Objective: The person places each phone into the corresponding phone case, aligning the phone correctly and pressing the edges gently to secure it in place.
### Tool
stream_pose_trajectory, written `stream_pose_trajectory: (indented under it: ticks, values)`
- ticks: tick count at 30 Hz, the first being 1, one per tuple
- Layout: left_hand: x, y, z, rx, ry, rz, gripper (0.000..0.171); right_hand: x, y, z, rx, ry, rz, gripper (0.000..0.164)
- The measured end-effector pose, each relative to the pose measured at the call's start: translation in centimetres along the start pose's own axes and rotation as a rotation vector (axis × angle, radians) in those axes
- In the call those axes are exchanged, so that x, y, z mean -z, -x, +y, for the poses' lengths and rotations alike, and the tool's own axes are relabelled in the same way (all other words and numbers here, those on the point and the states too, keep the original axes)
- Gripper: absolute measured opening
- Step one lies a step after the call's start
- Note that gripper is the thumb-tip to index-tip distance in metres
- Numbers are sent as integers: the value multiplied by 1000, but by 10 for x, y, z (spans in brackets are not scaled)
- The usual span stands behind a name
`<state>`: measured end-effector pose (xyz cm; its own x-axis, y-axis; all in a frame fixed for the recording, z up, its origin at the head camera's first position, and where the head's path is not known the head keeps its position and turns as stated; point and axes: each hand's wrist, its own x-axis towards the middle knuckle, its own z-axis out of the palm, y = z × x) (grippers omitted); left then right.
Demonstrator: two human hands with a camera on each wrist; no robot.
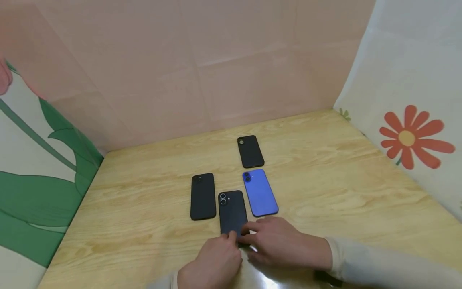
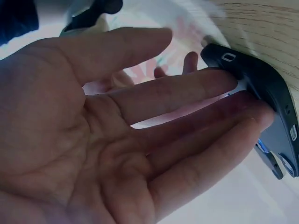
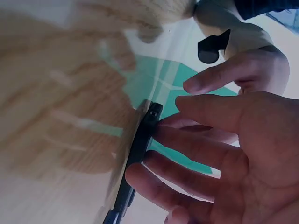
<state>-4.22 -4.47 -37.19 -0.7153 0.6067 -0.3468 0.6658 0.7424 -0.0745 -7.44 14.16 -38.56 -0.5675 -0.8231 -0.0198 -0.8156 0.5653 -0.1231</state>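
A dark phone (image 1: 232, 214) with two ringed camera lenses lies back up on the table, in front of me. My left hand (image 1: 216, 257) is at its near end, and the left wrist view shows straight fingertips against the dark edge (image 2: 268, 84). From the right, my right hand (image 1: 279, 245) reaches the near right corner. Its fingers extend along the phone's side (image 3: 140, 140) in the right wrist view, the thumb apart from it. Just left lies a black phone (image 1: 203, 196); a blue phone (image 1: 260, 192) lies to the right, both back up.
Farther back, behind the blue phone, lies another black phone or case (image 1: 250, 151). The wood-grain table (image 1: 144, 200) ends at a pink cloth (image 1: 180, 80) behind. Printed cloths hang on both sides, with a red flower (image 1: 406, 138) on the right one.
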Motion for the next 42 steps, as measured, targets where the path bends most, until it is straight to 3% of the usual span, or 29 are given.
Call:
stream_pose_trajectory:
  ticks: [4, 7, 15, 20, 26, 35, 42]
  values:
    - [-3, -2, 0, 34, 80, -48, 42, -2, 2, -1, 29, 36, 11, 30]
    - [-5, -4, -1, 48, 81, -69, 49, -4, 2, -1, 30, 35, 22, 29]
    - [-3, -7, 0, 97, -65, -23, 63, -4, 1, -1, 0, 71, 36, 41]
    - [-4, -10, -4, 124, -75, -27, 70, -6, -4, 5, -36, 75, -7, 50]
    - [-5, -19, -11, 170, -20, -42, 67, -7, -10, 13, -84, 59, -22, 58]
    - [-3, -26, -30, 114, 16, 50, 49, -6, -18, 20, -153, -33, -79, 65]
    - [-3, -29, -37, 144, 84, 50, 49, -7, -25, 23, -167, -50, -88, 68]
